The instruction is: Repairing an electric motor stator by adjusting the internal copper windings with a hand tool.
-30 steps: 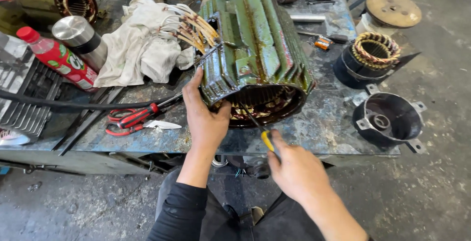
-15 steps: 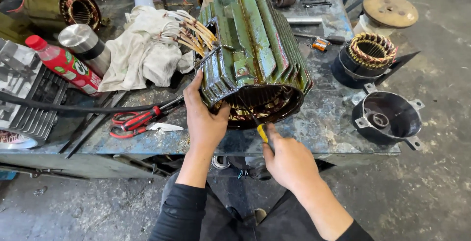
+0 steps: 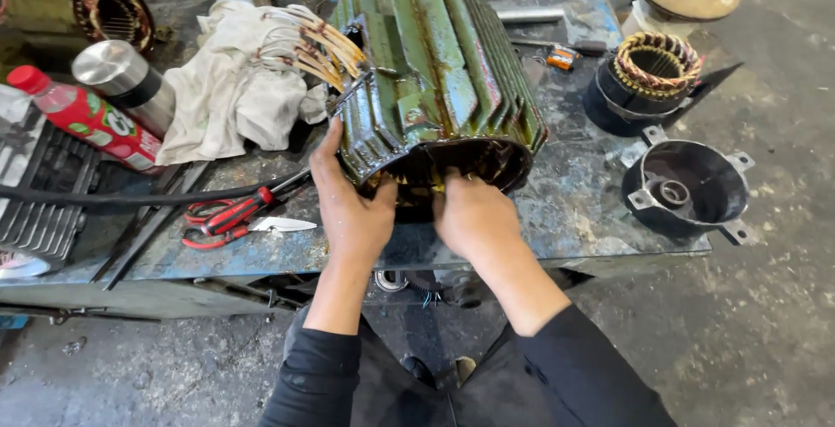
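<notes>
A green ribbed motor stator housing (image 3: 435,70) lies on its side on the workbench, with its open end facing me and copper windings inside. My left hand (image 3: 348,205) grips the left rim of that opening. My right hand (image 3: 470,210) is closed at the lower rim, knuckles toward me and fingers curled into the opening. The hand hides whatever it holds. A bundle of sleeved lead wires (image 3: 317,44) fans out from the housing's far left side.
Red-handled scissors (image 3: 230,216) and a black cable (image 3: 130,196) lie left of my left hand. Farther left are a white rag (image 3: 235,88), a steel flask (image 3: 122,79) and a red bottle (image 3: 87,118). A wound stator (image 3: 652,70) and a black end cover (image 3: 687,188) sit at right.
My right hand, holding a yellow-handled tool, has risen from below the bench edge to the housing's opening, and the tool is now out of sight. My left hand stays on the rim.
</notes>
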